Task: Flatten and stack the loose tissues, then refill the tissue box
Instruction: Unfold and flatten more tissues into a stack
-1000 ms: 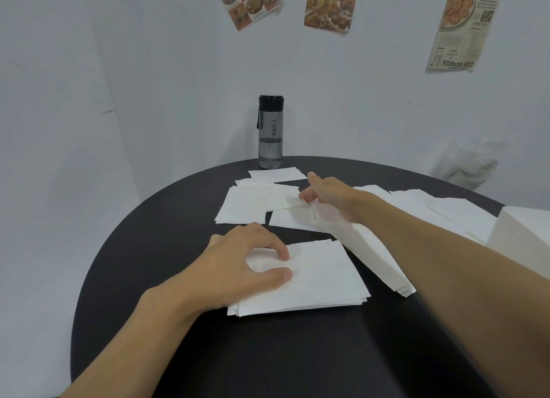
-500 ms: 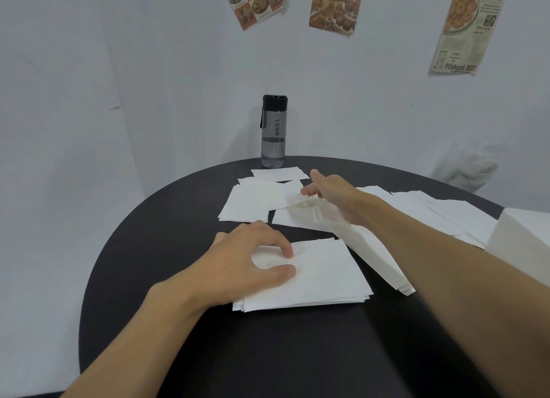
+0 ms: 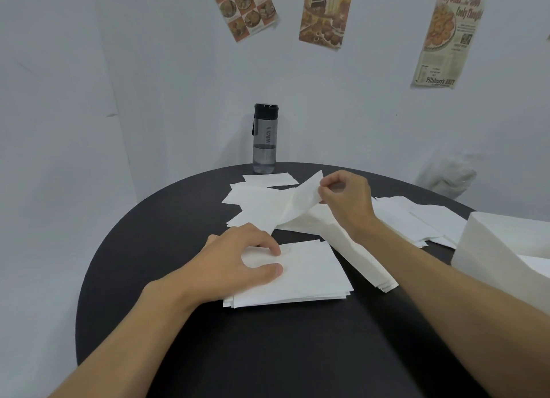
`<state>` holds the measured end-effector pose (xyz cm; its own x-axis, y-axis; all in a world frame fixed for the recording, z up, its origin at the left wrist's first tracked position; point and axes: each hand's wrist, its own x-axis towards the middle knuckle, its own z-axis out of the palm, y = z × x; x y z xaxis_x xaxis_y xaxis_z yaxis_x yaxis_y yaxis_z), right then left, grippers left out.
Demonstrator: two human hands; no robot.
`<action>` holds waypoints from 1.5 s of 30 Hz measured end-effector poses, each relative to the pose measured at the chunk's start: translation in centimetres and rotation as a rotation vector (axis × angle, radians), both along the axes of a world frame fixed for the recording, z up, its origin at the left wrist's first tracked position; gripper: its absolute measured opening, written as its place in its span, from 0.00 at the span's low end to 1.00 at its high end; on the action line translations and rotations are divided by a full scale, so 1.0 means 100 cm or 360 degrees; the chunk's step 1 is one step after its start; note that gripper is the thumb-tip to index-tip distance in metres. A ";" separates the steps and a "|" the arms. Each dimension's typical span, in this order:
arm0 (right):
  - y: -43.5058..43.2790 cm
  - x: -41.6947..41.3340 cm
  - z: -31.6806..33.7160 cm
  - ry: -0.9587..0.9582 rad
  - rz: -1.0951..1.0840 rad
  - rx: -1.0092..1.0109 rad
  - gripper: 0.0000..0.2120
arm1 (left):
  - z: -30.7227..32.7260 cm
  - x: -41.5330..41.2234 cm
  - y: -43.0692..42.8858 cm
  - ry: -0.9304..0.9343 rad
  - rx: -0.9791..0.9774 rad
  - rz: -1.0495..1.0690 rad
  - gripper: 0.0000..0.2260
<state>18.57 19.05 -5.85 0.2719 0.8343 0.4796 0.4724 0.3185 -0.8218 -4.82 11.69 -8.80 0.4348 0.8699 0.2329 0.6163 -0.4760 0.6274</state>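
- Fingertips (image 3: 323, 193) of the right hand (image 3: 346, 199) are pinched together on the corner of a thin white paper tissue (image 3: 293, 208), holding it raised and bent above the round black table (image 3: 268, 356).
- Left hand (image 3: 238, 263) rests on the near, squared stack of flat white tissues (image 3: 315, 275). Its fingers are arched and slightly apart, with the tips pressing the top sheet and curled round nothing.
- Done, as I read it: that one tidy pile, several sheets thick.
- Left to do: the scattered white sheets at the far side (image 3: 265, 180) and the spread of white sheets on the right (image 3: 416, 219) are not gathered. A long white layered strip of tissue (image 3: 366, 263) lies beside the pile.
- The white box-like block at the right edge (image 3: 500, 240) may be the tissue box (it is cut off, so I cannot be sure).
- Judgement: partway through stacking, with refilling not yet begun.
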 end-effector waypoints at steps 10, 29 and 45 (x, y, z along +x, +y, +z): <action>-0.045 -0.001 0.057 0.0284 0.0149 0.0244 0.13 | -0.001 0.003 0.005 -0.0367 0.0153 0.0270 0.03; -0.105 0.003 0.009 0.0599 0.0355 -0.0420 0.09 | 0.026 0.000 -0.008 -0.1374 -0.0423 0.0229 0.17; -0.111 0.003 -0.004 -0.0765 0.0363 -0.0755 0.04 | 0.003 -0.003 0.003 -0.0413 -0.0014 0.0256 0.10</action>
